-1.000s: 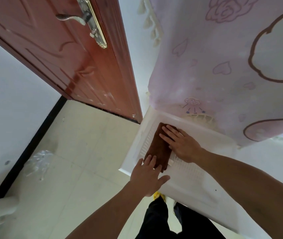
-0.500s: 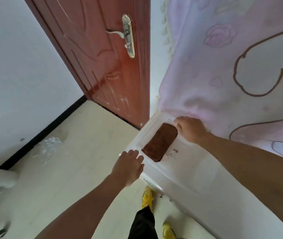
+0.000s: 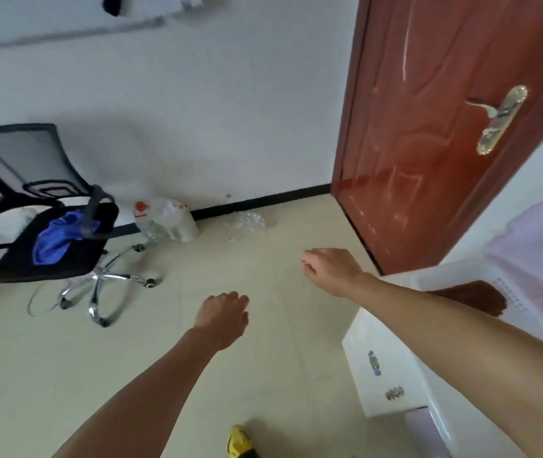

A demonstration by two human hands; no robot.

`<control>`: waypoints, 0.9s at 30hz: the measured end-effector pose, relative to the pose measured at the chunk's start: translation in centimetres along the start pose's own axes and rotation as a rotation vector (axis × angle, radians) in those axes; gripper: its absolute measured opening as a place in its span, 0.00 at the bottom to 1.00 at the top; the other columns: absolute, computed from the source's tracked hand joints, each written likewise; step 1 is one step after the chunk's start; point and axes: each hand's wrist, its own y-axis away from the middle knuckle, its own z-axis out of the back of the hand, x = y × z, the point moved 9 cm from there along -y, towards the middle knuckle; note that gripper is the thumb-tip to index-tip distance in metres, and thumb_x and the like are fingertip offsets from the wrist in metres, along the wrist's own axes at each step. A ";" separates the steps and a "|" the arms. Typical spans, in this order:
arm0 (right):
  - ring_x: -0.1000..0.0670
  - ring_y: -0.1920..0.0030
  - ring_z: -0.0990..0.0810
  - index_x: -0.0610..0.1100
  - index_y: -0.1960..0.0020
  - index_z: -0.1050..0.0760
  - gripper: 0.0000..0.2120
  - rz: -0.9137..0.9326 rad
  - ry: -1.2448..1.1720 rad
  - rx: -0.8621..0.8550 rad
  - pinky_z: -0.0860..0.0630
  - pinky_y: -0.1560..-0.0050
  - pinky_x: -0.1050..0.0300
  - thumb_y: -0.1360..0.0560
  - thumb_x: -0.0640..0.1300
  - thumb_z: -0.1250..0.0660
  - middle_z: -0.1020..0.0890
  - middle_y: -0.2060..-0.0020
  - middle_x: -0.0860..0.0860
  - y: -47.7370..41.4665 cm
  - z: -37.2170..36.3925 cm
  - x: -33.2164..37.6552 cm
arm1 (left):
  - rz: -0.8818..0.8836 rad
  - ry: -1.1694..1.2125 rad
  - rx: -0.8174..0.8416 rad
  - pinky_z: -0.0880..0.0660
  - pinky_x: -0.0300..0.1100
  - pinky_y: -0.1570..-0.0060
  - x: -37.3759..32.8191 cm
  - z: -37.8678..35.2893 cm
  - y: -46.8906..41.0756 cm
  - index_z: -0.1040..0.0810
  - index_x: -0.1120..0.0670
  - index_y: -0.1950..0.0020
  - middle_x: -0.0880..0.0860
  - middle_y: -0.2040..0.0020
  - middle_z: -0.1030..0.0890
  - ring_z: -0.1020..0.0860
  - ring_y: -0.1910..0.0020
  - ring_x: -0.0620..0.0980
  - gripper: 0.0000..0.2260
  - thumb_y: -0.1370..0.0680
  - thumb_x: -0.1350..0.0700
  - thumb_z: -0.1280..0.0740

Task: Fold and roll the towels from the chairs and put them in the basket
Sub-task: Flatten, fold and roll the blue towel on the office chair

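A crumpled blue towel (image 3: pixel 57 238) lies on the seat of a black mesh office chair (image 3: pixel 32 206) at the left. A folded brown towel (image 3: pixel 472 297) rests in the white plastic basket (image 3: pixel 382 368) at the right, partly hidden behind my right forearm. My left hand (image 3: pixel 222 317) hangs over the floor in the middle, empty, fingers loosely curled. My right hand (image 3: pixel 331 271) is held out over the floor left of the basket, empty, fingers curled in.
A red-brown door (image 3: pixel 429 127) with a brass handle stands at the right. Plastic bottles and bags (image 3: pixel 164 219) sit against the wall by the chair. Pink patterned fabric (image 3: pixel 541 259) hangs over the basket's far side. My yellow shoe (image 3: pixel 238 441) shows at the bottom.
Both hands have left the brown towel and the basket. My view has swung left, which brings the chair with the blue towel into sight.
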 end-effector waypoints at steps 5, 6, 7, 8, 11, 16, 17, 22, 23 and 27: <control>0.43 0.56 0.22 0.44 0.50 0.25 0.11 0.229 0.015 0.085 0.26 0.57 0.51 0.21 0.47 0.45 0.18 0.53 0.48 -7.5 -4.6 15.4 | 0.258 0.083 0.003 0.29 0.45 0.46 14.2 -3.3 8.4 0.27 0.52 0.36 0.52 0.40 0.23 0.23 0.42 0.54 0.15 0.19 0.50 0.44; 0.43 0.56 0.22 0.44 0.50 0.25 0.12 0.253 0.008 0.108 0.26 0.56 0.51 0.21 0.47 0.45 0.18 0.54 0.49 -8.7 -5.8 18.0 | 0.294 0.086 0.010 0.29 0.46 0.46 16.6 -4.0 9.9 0.27 0.52 0.37 0.52 0.41 0.23 0.23 0.42 0.54 0.14 0.19 0.50 0.44; 0.43 0.56 0.21 0.45 0.50 0.25 0.12 0.304 0.005 0.129 0.26 0.56 0.51 0.21 0.47 0.45 0.18 0.53 0.49 -10.8 -7.6 22.7 | 0.358 0.110 0.023 0.29 0.46 0.47 20.7 -5.2 12.6 0.27 0.53 0.37 0.52 0.41 0.23 0.23 0.43 0.55 0.14 0.19 0.50 0.44; 0.43 0.55 0.21 0.45 0.51 0.25 0.12 0.327 0.008 0.140 0.26 0.55 0.51 0.22 0.48 0.45 0.18 0.53 0.49 -11.9 -8.5 25.2 | 0.382 0.126 0.018 0.29 0.46 0.47 22.9 -5.9 13.9 0.27 0.53 0.38 0.53 0.42 0.23 0.23 0.43 0.55 0.14 0.19 0.51 0.45; 0.42 0.53 0.21 0.46 0.50 0.24 0.12 0.419 -0.015 0.158 0.26 0.55 0.52 0.22 0.48 0.45 0.18 0.52 0.48 -15.8 -12.0 36.4 | 0.506 0.175 0.020 0.29 0.46 0.48 32.4 -7.8 19.9 0.27 0.54 0.39 0.53 0.42 0.23 0.23 0.44 0.56 0.14 0.19 0.51 0.45; 0.41 0.52 0.21 0.47 0.48 0.24 0.12 0.505 -0.034 0.191 0.28 0.55 0.52 0.22 0.49 0.44 0.17 0.50 0.48 -19.6 -14.1 48.5 | 0.616 0.214 -0.011 0.29 0.46 0.48 42.3 -8.5 24.8 0.26 0.54 0.39 0.53 0.43 0.23 0.23 0.44 0.56 0.13 0.20 0.51 0.44; 0.41 0.52 0.21 0.47 0.48 0.23 0.12 0.526 -0.044 0.187 0.28 0.55 0.53 0.22 0.49 0.44 0.17 0.50 0.48 -20.5 -14.4 50.6 | 0.640 0.222 -0.012 0.29 0.46 0.48 44.2 -8.7 25.4 0.26 0.54 0.40 0.53 0.43 0.22 0.23 0.44 0.56 0.13 0.20 0.52 0.44; 0.43 0.51 0.21 0.45 0.48 0.24 0.11 0.588 -0.016 0.217 0.30 0.57 0.53 0.21 0.48 0.43 0.17 0.51 0.48 -26.4 -17.2 57.8 | 0.690 0.260 0.001 0.29 0.45 0.49 52.5 -10.8 25.9 0.26 0.54 0.40 0.52 0.43 0.22 0.23 0.44 0.56 0.13 0.20 0.51 0.43; 0.43 0.52 0.21 0.45 0.48 0.24 0.11 0.583 -0.015 0.221 0.30 0.57 0.53 0.21 0.48 0.44 0.17 0.51 0.48 -26.5 -17.6 57.8 | 0.698 0.277 0.013 0.29 0.45 0.49 52.7 -11.1 25.9 0.26 0.54 0.39 0.52 0.42 0.22 0.23 0.44 0.56 0.13 0.20 0.51 0.43; 0.43 0.51 0.20 0.46 0.48 0.24 0.11 0.562 -0.005 0.262 0.29 0.56 0.53 0.22 0.48 0.43 0.17 0.51 0.48 -34.0 -21.9 61.2 | 0.704 0.290 0.023 0.29 0.45 0.50 61.1 -12.5 23.4 0.27 0.54 0.39 0.53 0.42 0.22 0.23 0.44 0.56 0.14 0.20 0.51 0.43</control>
